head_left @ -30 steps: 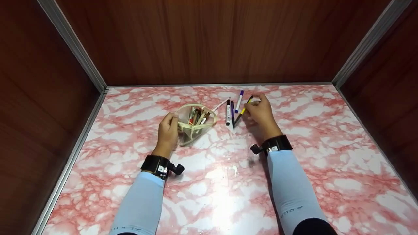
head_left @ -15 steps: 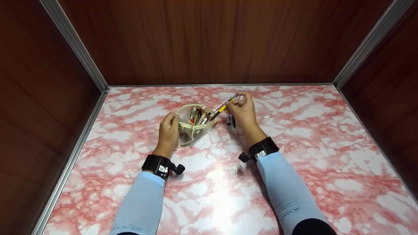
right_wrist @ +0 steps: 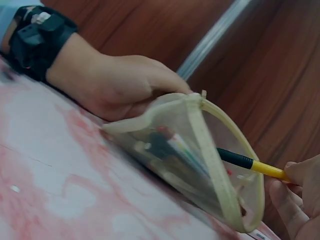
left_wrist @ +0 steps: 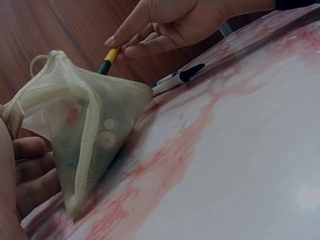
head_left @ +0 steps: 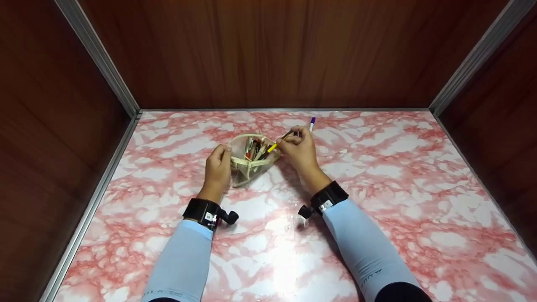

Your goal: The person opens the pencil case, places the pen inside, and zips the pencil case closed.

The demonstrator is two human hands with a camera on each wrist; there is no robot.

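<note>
My left hand [head_left: 217,170] grips the side of a pale yellow mesh pencil case [head_left: 251,171] and keeps its mouth spread. Several pens and markers [head_left: 254,149] lie inside, showing through the mesh in both wrist views. At the case's right rim, my right hand [head_left: 303,153] pinches a yellow and black pen [right_wrist: 270,169] between thumb and fingers. The pen slants, its dark end inside the opening, as the right wrist view shows. Behind the right hand, a purple-capped white marker [head_left: 312,121] lies on the table.
The table [head_left: 377,218] has a red and white marbled top. Brown wood-look panels [head_left: 268,54] with metal edging enclose its back and sides. In the left wrist view, a white marker with a dark cap [left_wrist: 187,74] lies on the tabletop beyond the case.
My right hand has carried the yellow and black pen leftward from the loose pens to the case, and its dark end has gone into the opening. My left hand stays in place.
</note>
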